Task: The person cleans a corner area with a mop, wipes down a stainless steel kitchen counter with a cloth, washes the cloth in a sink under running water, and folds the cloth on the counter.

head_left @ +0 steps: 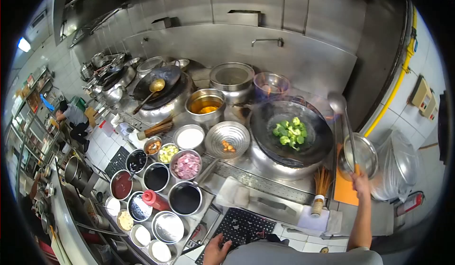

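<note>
My right hand (361, 183) is closed round the wooden handle of a long metal ladle (350, 134). The ladle's bowl points away from me, just right of the large black wok (315, 137). Green broccoli (290, 133) lies in the middle of that wok, and flame shows round its far rim. Low at the front, my left hand (216, 251) hangs with its fingers apart and holds nothing. A perforated metal strainer (227, 131) with a few small orange-brown pieces rests left of the wok. To its left are raw pink meat in a bowl (186, 164) and several containers of sauces and seasonings.
Behind the strainer stands a pot of amber oil (204, 106). Another wok (159, 80) with a ladle occupies the left burner. A bamboo brush (321, 194) lies at the front edge. At right are a metal bowl (362, 153) and yellow pipe (395, 87). Another person (76, 118) bends far left.
</note>
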Demonstrator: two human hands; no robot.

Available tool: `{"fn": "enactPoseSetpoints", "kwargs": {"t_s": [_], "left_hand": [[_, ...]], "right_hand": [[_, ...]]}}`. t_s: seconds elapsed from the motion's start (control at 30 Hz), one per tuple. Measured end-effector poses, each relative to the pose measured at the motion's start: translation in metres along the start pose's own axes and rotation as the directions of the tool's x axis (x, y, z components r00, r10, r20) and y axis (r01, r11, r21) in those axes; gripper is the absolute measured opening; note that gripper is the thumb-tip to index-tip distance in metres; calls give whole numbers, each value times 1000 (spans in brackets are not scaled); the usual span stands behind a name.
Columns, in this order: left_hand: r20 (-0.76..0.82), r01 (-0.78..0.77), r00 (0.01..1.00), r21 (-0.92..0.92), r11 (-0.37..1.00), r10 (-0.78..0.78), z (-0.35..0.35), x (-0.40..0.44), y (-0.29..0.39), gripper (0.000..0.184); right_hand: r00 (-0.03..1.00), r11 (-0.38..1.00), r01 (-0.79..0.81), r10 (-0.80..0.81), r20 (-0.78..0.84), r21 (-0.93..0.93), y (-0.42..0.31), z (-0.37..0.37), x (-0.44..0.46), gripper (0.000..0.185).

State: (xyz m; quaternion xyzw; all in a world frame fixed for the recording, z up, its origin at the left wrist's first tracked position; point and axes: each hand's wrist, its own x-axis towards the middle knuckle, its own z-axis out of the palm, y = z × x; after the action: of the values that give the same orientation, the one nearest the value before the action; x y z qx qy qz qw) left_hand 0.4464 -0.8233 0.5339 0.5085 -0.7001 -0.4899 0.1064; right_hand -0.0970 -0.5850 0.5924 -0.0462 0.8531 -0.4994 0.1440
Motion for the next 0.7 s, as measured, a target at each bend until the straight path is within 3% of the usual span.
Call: {"fn": "enactPoseSetpoints", "kwargs": {"t_s": [0.1, 0.2, 0.23, 0.3, 0.37, 0.43, 0.5, 0.6, 0.67, 0.7], "left_hand": [[-26, -87, 996, -60, 994, 86, -11, -4, -9, 56], [8, -125, 992, -14, 992, 126, -28, -9, -4, 54], [-18, -139, 990, -9, 990, 139, -33, -12, -5, 53], [-75, -173, 982, 12, 985, 173, -43, -14, -4, 53], [-162, -91, 984, -56, 994, 81, -45, -11, -6, 49], [-235, -42, 972, -160, 986, 4, -37, -7, -21, 48], [-165, 4, 985, -231, 973, -43, -34, -5, -26, 44], [-181, 63, 976, -285, 956, -118, -37, -5, -7, 46], [-209, 85, 961, -396, 914, -180, -35, -8, -4, 47], [-257, 74, 953, -317, 945, -161, -33, -8, -9, 47]], "right_hand": [[941, 899, 43, -183, 285, 436, -102, 87, -56, 42], [816, 835, 116, -389, 427, 538, -190, 147, -53, 15], [818, 818, 64, -371, 439, 571, -220, 167, -57, 13], [790, 842, 53, -364, 493, 537, -247, 216, -30, 15], [756, 849, -25, -329, 566, 527, -278, 265, -9, 14], [760, 891, 18, -306, 573, 453, -303, 320, 18, 11], [775, 928, 179, -337, 534, 327, -312, 382, 56, 11], [806, 944, 193, -307, 506, 266, -329, 438, 76, 1], [800, 957, 185, -277, 532, 222, -335, 462, 94, 7], [785, 964, 153, -252, 567, 217, -338, 468, 103, 14]]}}
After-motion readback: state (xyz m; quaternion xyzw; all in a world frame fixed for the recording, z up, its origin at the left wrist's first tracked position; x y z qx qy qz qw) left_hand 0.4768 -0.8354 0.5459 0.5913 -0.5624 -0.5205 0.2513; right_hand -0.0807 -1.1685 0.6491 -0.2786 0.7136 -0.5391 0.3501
